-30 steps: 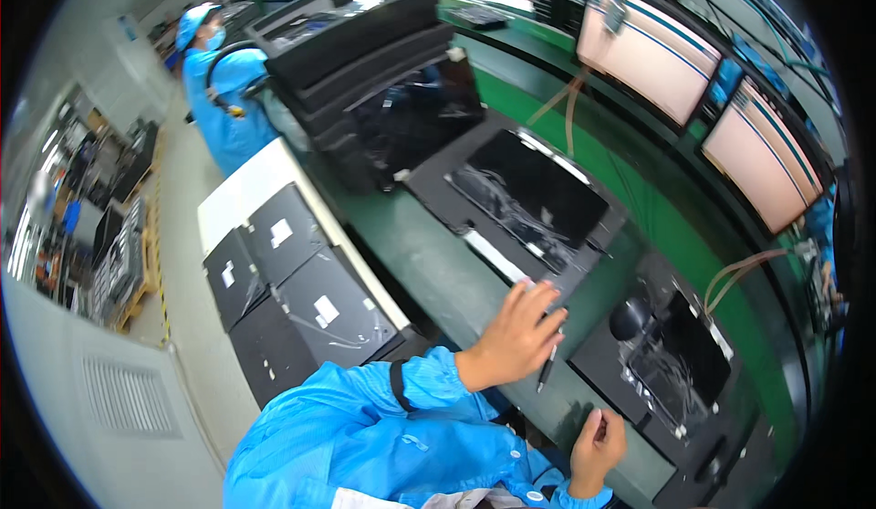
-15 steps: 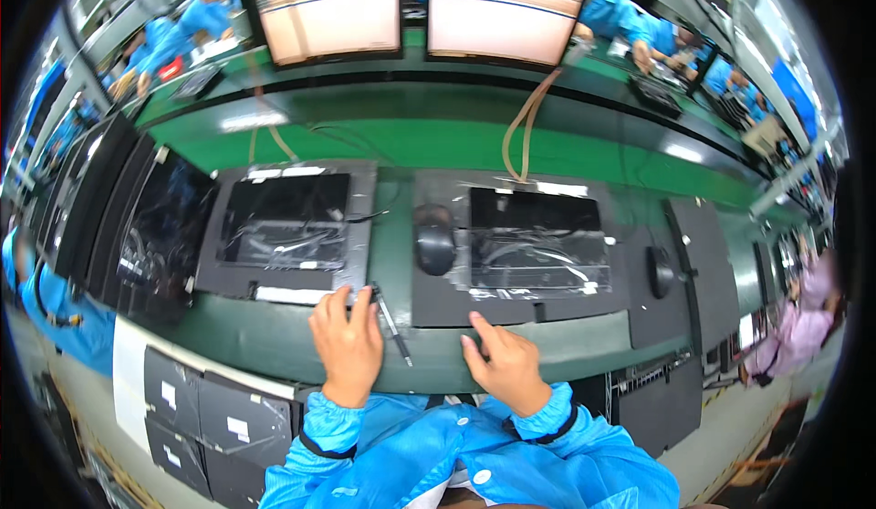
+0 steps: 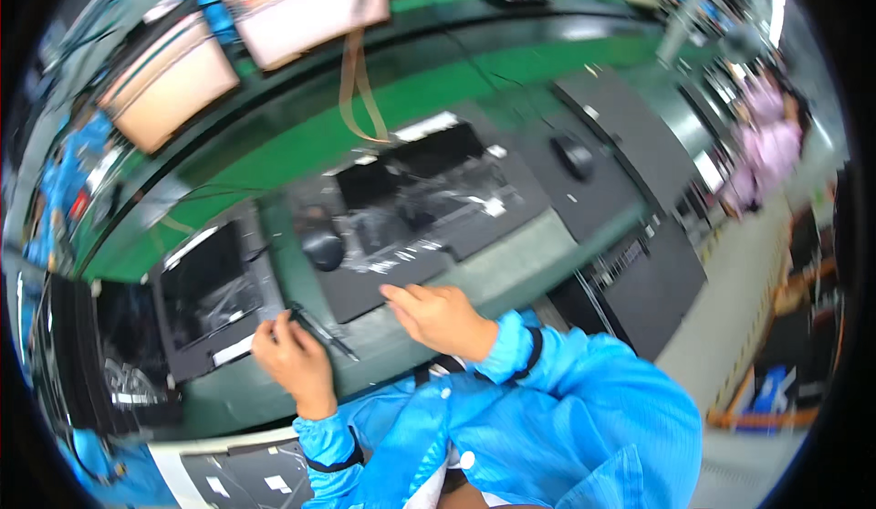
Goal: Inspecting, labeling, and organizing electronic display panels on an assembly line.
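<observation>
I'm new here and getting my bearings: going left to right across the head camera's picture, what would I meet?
Left monitor, left hand, right hand, black mouse on the right, person in pink.

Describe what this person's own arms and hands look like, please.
The left sleeve and right sleeve are both bright blue, long and loose, gathered toward the wrists. A dark band circles each: left band, right band. The left fingers and right fingers are bare, with no gloves. No cables or markings show on the sleeves.
</observation>
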Tool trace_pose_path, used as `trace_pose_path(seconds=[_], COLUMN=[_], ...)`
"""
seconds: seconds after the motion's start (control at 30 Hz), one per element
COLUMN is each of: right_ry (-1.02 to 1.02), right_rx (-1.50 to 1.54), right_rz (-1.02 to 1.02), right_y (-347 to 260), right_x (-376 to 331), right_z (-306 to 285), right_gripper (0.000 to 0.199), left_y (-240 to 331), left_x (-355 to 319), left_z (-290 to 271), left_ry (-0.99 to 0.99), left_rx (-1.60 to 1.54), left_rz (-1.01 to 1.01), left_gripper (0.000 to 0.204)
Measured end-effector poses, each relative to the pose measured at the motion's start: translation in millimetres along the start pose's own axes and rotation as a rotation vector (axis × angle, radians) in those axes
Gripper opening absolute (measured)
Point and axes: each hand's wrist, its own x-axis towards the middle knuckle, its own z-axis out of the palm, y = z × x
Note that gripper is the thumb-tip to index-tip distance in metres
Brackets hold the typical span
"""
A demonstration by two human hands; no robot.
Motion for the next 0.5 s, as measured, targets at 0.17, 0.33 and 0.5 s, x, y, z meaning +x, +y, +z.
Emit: trace_pose_path(seconds=[0.17, 0.33, 0.5], right_ry=[0.137, 0.619, 0.759], right_rx=[0.078, -0.72, 0.027], right_rz=[-0.144, 0.303, 0.751], right_y=[51.5, 178.4, 299.0], right_x=[-8.3, -50.8, -123.5], right_z=[-73.8, -223.4, -306.1], right_gripper=[0.036, 0.03, 0.09], left_y=[2.7, -1.4, -8.6], left_x=[-6.8, -9.6, -6.3], left_z=[-0.1, -2.6, -9.8], left_ry=[0.039, 0.08, 0.1], left_rx=[-0.035, -0.147, -0.257], left_rz=[0.043, 0.075, 0.02], left_gripper=[0.027, 0.02, 0.019])
